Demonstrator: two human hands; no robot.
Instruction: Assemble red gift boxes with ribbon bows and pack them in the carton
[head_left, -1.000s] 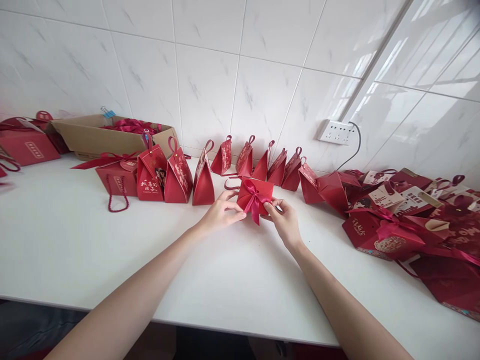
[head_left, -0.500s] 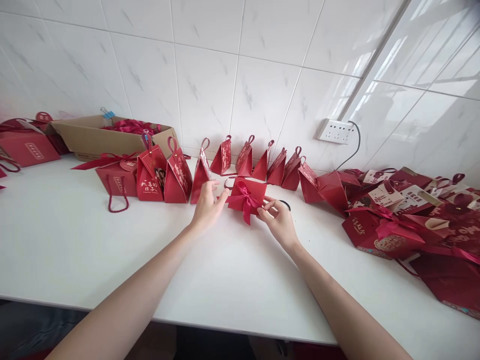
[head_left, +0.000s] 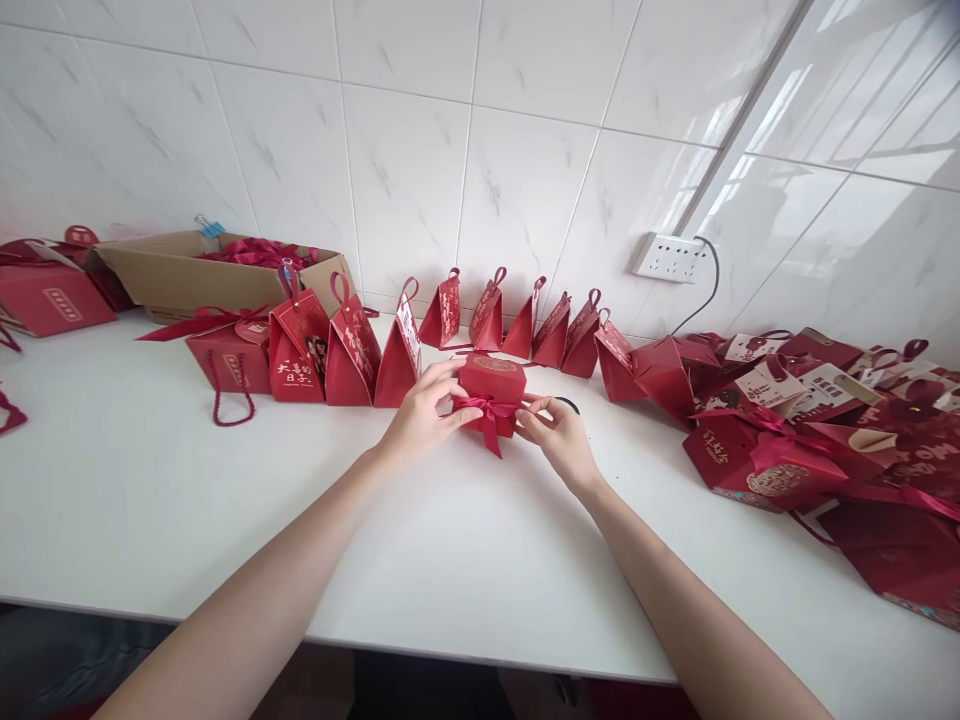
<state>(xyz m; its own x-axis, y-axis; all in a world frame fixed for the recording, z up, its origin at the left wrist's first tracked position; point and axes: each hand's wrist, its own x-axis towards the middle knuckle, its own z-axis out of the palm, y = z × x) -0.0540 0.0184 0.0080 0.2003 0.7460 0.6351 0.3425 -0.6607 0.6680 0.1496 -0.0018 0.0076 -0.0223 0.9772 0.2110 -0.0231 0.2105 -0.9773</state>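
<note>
A small red gift box [head_left: 493, 376] with a dark pink ribbon bow [head_left: 491, 411] on its front is between my hands at the middle of the table. My left hand [head_left: 426, 408] grips its left side, thumb at the bow's left loop and fingers behind. On the other side, my right hand [head_left: 553, 432] pinches the right end of the bow and the box edge between thumb and fingers. One ribbon tail hangs down the front. Just behind stands a curved row of red triangular gift boxes [head_left: 486, 325] with loop handles.
An open cardboard box [head_left: 169, 283] of dark pink ribbon stands at the left back, beside larger red boxes [head_left: 64, 300]. Many red boxes [head_left: 761, 465] are piled on the right. A socket strip [head_left: 667, 258] with a cable is on the tiled wall. The white table's [head_left: 420, 560] front edge runs below my forearms.
My left hand has moved right and closed on the box's left side. The box has tipped, so its patterned upper face now shows above the bow. The right hand stays at its right side.
</note>
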